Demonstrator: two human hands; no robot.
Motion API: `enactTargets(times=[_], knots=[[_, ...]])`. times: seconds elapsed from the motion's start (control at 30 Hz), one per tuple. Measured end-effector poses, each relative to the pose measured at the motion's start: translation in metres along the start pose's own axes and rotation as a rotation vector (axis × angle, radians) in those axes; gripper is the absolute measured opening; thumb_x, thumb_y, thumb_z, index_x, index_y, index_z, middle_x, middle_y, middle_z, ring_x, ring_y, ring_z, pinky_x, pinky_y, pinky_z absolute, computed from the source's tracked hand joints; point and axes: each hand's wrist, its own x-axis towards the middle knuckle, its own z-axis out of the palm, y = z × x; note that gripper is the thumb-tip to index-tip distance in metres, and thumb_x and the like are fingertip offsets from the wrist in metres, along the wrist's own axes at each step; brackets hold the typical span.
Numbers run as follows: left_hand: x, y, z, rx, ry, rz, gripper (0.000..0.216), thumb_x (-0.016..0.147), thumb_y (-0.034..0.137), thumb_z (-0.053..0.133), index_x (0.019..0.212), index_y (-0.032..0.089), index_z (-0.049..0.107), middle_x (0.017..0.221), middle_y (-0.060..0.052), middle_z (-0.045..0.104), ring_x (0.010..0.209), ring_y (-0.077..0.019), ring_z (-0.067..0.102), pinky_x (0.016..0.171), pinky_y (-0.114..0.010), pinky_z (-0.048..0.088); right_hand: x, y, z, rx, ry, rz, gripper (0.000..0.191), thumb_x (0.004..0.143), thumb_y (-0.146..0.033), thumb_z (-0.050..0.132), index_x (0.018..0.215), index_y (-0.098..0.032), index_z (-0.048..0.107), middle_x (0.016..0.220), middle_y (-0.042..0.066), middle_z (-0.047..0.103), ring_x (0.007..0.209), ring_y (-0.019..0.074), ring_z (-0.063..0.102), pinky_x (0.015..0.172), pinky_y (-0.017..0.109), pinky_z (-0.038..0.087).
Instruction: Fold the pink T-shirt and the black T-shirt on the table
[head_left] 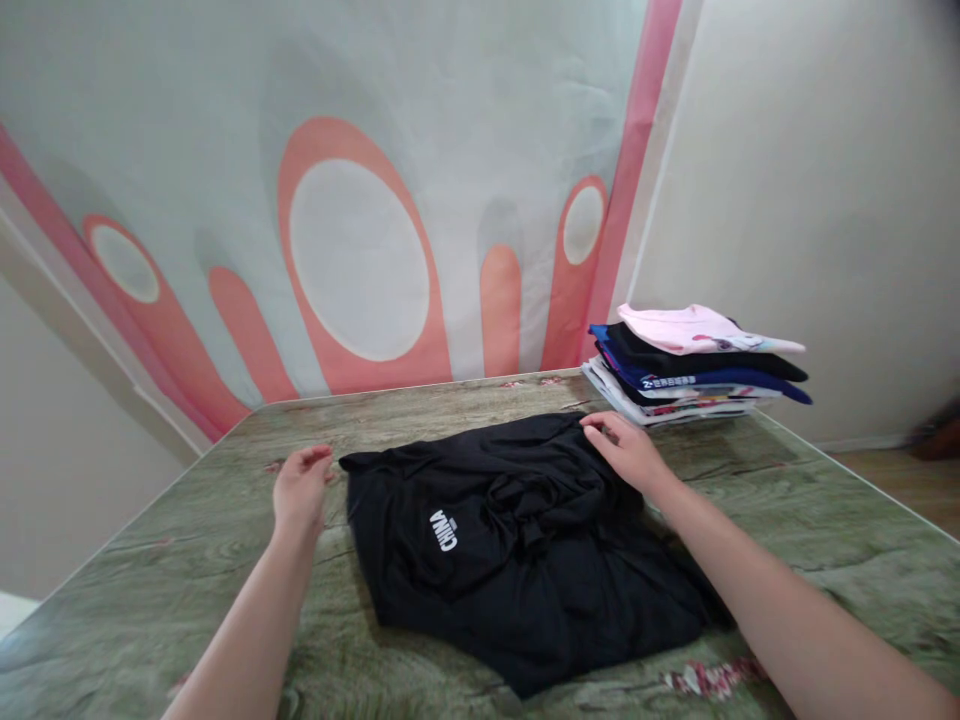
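A black garment (465, 600), which looks like a T-shirt, lies rumpled on the table with white "CHINA" lettering at its left part. Folds bunch up around its middle. My left hand (300, 490) hovers just off the garment's far left corner, its fingers loosely bent and a small gap between them and the cloth. At the far right corner, my right hand (622, 455) pinches the edge of the cloth between thumb and fingers. Part of the garment's right side is hidden behind my right hand and forearm.
A stack of folded clothes (690, 370), with a pink one on top, stands at the table's back right, close beyond my right hand. The wood-patterned table (150, 560) reaches a wall hanging (465, 150) with orange shapes at its back edge.
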Motion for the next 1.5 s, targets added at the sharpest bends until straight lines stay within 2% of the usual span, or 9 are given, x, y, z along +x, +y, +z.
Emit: enactTargets(times=[0.23,0.4,0.53,0.6,0.8,1.03,1.17,1.33,1.5], knots=[[-0.053,0.011,0.029,0.756,-0.735,0.475,0.038,0.080,0.046,0.054,0.104,0.020,0.067,0.108,-0.008,0.068,0.102,-0.0263,0.062,0.092,-0.038,0.046,-0.012,-0.023,0.006,-0.114,-0.458,-0.116,0.048,0.072,-0.031,0.066,0.119,-0.022,0.060,0.125,0.010,0.056,0.115,0.0262,0.051,0.100,0.038,0.039],[-0.068,0.000,0.043,1.039,-0.824,0.650,0.051,0.085,0.042,0.053,0.132,0.024,0.051,0.143,-0.011,0.044,0.131,-0.0279,0.040,0.104,-0.045,0.033,-0.010,-0.040,-0.008,0.039,-0.674,-0.012,0.024,0.079,-0.033,0.058,0.097,-0.020,0.069,0.095,0.003,0.068,0.090,0.0214,0.061,0.082,0.031,0.045],[-0.062,0.007,0.043,1.107,-0.510,0.729,0.046,0.087,0.020,0.045,0.133,0.028,0.049,0.145,-0.008,0.041,0.134,-0.0289,0.033,0.105,-0.053,0.027,-0.011,-0.048,-0.015,0.243,-0.871,0.090,0.031,0.082,-0.045,0.055,0.086,-0.018,0.068,0.080,0.000,0.067,0.073,0.0175,0.059,0.065,0.026,0.042],[-0.063,0.016,0.040,1.084,-0.439,0.731,0.037,0.088,0.019,0.042,0.122,0.024,0.058,0.133,-0.010,0.053,0.124,-0.0272,0.046,0.101,-0.045,0.034,-0.010,-0.043,-0.012,0.286,-0.782,0.159,0.032,0.082,-0.045,0.054,0.085,-0.016,0.067,0.074,0.000,0.066,0.067,0.0158,0.057,0.061,0.025,0.040],[-0.099,0.044,0.040,1.097,-0.771,0.586,0.034,0.089,0.041,0.046,0.111,0.022,0.063,0.109,-0.008,0.066,0.101,-0.0249,0.062,0.087,-0.034,0.046,-0.002,-0.018,-0.003,0.099,-0.263,0.191,0.024,0.082,-0.040,0.051,0.079,-0.019,0.062,0.074,0.001,0.065,0.072,0.0175,0.059,0.069,0.028,0.041],[-0.132,0.050,0.046,1.067,-0.899,0.505,0.084,0.078,0.056,0.057,0.145,0.016,0.025,0.152,-0.019,0.023,0.136,-0.0347,0.030,0.100,-0.046,0.036,0.000,-0.006,-0.007,-0.152,0.145,0.196,0.021,0.085,-0.037,0.046,0.084,-0.022,0.061,0.082,0.004,0.067,0.073,0.0197,0.059,0.067,0.030,0.041],[-0.158,0.055,0.053,0.939,-0.821,0.690,0.053,0.084,0.042,0.057,0.129,0.018,0.045,0.141,-0.017,0.041,0.129,-0.0313,0.040,0.100,-0.045,0.036,0.000,0.004,-0.005,-0.150,0.157,0.204,0.022,0.085,-0.038,0.046,0.086,-0.022,0.061,0.084,0.004,0.067,0.074,0.0202,0.059,0.070,0.031,0.043],[-0.199,0.066,0.063,0.700,-1.214,0.905,0.037,0.083,0.040,0.060,0.116,0.025,0.053,0.125,-0.007,0.056,0.116,-0.0233,0.050,0.096,-0.038,0.039,-0.002,0.009,0.005,-0.023,-0.166,0.118,0.024,0.082,-0.038,0.051,0.095,-0.023,0.063,0.095,0.003,0.069,0.088,0.0212,0.063,0.080,0.032,0.045],[-0.160,0.044,0.072,0.876,-1.097,0.917,0.051,0.080,0.006,0.044,0.122,0.033,0.054,0.137,-0.001,0.050,0.130,-0.0226,0.038,0.107,-0.052,0.022,-0.005,0.012,0.008,-0.178,-0.234,0.157,0.022,0.082,-0.035,0.051,0.094,-0.025,0.066,0.093,0.003,0.071,0.084,0.0223,0.064,0.076,0.031,0.044]])
